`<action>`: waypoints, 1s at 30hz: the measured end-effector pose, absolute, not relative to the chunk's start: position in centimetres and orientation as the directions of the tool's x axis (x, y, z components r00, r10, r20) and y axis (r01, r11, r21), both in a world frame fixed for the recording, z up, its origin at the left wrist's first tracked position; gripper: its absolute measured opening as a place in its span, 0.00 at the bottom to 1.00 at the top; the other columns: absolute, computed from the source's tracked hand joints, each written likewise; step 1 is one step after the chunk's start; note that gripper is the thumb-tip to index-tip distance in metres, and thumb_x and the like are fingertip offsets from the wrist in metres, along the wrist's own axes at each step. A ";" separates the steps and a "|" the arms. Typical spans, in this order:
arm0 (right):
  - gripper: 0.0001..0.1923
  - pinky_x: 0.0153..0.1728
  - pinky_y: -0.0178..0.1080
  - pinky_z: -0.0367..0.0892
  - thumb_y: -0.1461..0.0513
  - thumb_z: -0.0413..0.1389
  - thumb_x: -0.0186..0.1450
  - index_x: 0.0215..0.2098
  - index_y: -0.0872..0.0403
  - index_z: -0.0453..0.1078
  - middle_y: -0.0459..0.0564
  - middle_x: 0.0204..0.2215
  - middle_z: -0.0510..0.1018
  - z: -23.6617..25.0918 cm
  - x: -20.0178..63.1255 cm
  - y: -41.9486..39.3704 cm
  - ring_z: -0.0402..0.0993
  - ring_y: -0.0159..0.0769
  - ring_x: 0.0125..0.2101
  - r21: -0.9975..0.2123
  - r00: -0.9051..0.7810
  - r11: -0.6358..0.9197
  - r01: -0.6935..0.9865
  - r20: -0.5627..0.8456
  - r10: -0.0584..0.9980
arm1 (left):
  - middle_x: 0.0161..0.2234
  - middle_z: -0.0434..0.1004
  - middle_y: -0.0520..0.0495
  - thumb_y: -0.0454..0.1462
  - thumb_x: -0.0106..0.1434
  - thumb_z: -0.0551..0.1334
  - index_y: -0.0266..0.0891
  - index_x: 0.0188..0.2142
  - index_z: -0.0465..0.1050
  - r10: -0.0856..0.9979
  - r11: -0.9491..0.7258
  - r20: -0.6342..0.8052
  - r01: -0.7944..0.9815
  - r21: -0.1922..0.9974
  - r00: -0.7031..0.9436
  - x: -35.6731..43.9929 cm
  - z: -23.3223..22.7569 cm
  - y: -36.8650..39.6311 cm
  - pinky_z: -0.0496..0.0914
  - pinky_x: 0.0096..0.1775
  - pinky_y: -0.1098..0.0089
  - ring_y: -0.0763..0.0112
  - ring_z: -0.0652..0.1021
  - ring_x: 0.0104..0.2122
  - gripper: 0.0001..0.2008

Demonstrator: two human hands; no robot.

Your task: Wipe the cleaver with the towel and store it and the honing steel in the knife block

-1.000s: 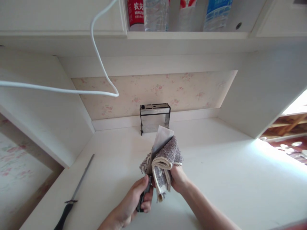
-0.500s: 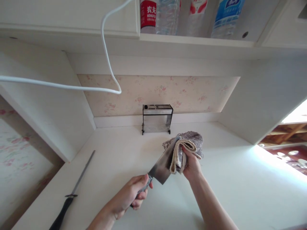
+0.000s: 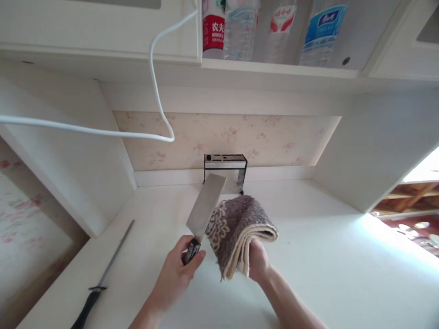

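Hands at centre: left hand (image 3: 178, 269) grips cleaver (image 3: 206, 204) by its handle, blade pointing to 12 o'clock; right hand (image 3: 258, 261) clutches folded towel (image 3: 240, 230) touching the blade's right face. Fingers behind cloth could likely get cut if the edge slips.

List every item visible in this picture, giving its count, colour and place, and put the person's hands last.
Cleaver: one, steel blade, dark handle, raised above the counter centre.
Towel: one, grey-brown with cream underside, folded, right of the blade.
Knife rack: one, metal and black, against the back wall.
Sharpening steel: one, black handle, lying at the counter's left.
Cable: one, white, hanging upper left.
Bottles: four, clear with red or blue labels, upper shelf.
Counter: one, white.
Left hand: grips the cleaver handle.
Right hand: holds the towel.
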State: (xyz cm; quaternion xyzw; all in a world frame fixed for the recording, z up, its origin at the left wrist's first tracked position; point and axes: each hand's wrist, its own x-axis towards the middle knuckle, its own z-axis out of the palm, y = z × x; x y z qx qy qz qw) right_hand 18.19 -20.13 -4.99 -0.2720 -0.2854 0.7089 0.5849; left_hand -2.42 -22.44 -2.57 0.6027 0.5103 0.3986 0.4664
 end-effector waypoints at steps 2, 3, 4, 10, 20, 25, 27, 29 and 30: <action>0.13 0.46 0.49 0.66 0.54 0.64 0.51 0.28 0.57 0.76 0.54 0.29 0.80 -5.3 16.7 -21.3 0.74 0.48 0.42 -0.785 -0.313 -0.220 -0.579 -0.035 0.949 | 0.29 0.71 0.50 0.44 0.60 0.59 0.40 0.41 0.67 0.986 -0.121 0.065 0.383 0.916 0.156 -1.9 -3.1 -22.6 0.66 0.31 0.72 0.70 0.73 0.28 0.13; 0.13 0.46 0.48 0.66 0.55 0.64 0.51 0.28 0.57 0.76 0.54 0.29 0.80 -5.5 16.0 -21.8 0.74 0.48 0.42 -0.804 -0.343 -0.227 -0.549 -0.031 0.939 | 0.33 0.74 0.48 0.42 0.59 0.59 0.40 0.42 0.67 0.978 -0.175 0.101 0.444 0.879 0.185 -1.7 -3.3 -22.8 0.67 0.35 0.71 0.67 0.74 0.32 0.13; 0.13 0.47 0.47 0.66 0.56 0.64 0.52 0.28 0.58 0.76 0.54 0.29 0.80 -5.7 15.5 -22.2 0.74 0.47 0.42 -0.818 -0.343 -0.220 -0.531 -0.029 0.939 | 0.37 0.75 0.46 0.40 0.58 0.60 0.41 0.43 0.68 0.966 -0.226 0.128 0.496 0.838 0.224 -1.5 -3.6 -23.0 0.67 0.38 0.70 0.65 0.75 0.35 0.13; 0.13 0.43 0.41 0.70 0.62 0.66 0.49 0.33 0.56 0.76 0.51 0.33 0.80 -6.6 13.9 -22.4 0.76 0.42 0.37 -0.756 -0.061 -0.226 -0.614 -0.240 0.969 | 0.46 0.74 0.42 0.33 0.59 0.55 0.45 0.52 0.66 0.922 -0.345 0.113 0.651 0.676 0.370 0.0 -5.3 -24.4 0.67 0.38 0.67 0.59 0.77 0.37 0.20; 0.11 0.29 0.39 0.74 0.64 0.66 0.48 0.29 0.60 0.74 0.53 0.26 0.81 -4.5 16.4 -20.0 0.78 0.42 0.26 -0.563 0.065 -0.210 -0.799 -0.428 0.901 | 0.43 0.75 0.36 0.27 0.57 0.51 0.39 0.52 0.66 0.891 -0.451 0.137 0.804 0.388 0.433 1.6 -7.6 -25.3 0.66 0.31 0.65 0.55 0.78 0.33 0.24; 0.10 0.28 0.38 0.74 0.67 0.65 0.48 0.30 0.58 0.72 0.49 0.25 0.80 -4.2 21.2 -17.8 0.77 0.38 0.23 -0.559 0.264 -0.006 -0.829 -0.402 0.877 | 0.45 0.75 0.38 0.25 0.57 0.51 0.40 0.51 0.66 0.866 -0.495 0.113 0.808 0.319 0.487 1.7 -7.4 -25.6 0.66 0.32 0.66 0.57 0.78 0.35 0.24; 0.11 0.29 0.38 0.75 0.67 0.65 0.49 0.31 0.57 0.72 0.48 0.25 0.80 -4.5 22.7 -17.2 0.77 0.38 0.24 -0.560 0.324 0.055 -0.827 -0.392 0.861 | 0.45 0.75 0.40 0.26 0.57 0.52 0.42 0.51 0.65 0.849 -0.525 0.141 0.784 0.332 0.509 1.4 -7.4 -25.4 0.66 0.32 0.67 0.58 0.78 0.35 0.23; 0.11 0.31 0.39 0.75 0.66 0.64 0.50 0.32 0.57 0.72 0.47 0.25 0.80 -4.7 24.0 -16.8 0.77 0.37 0.24 -0.571 0.366 0.105 -0.814 -0.364 0.856 | 0.44 0.76 0.43 0.27 0.58 0.53 0.45 0.51 0.66 0.841 -0.539 0.184 0.758 0.367 0.508 0.8 -7.4 -25.0 0.65 0.32 0.68 0.60 0.78 0.35 0.22; 0.10 0.32 0.39 0.75 0.65 0.64 0.51 0.32 0.56 0.72 0.47 0.25 0.80 -4.8 24.6 -16.7 0.78 0.37 0.24 -0.576 0.383 0.133 -0.806 -0.337 0.860 | 0.43 0.76 0.44 0.28 0.58 0.54 0.46 0.50 0.67 0.843 -0.537 0.208 0.748 0.390 0.496 0.5 -7.4 -24.8 0.65 0.32 0.69 0.60 0.78 0.35 0.21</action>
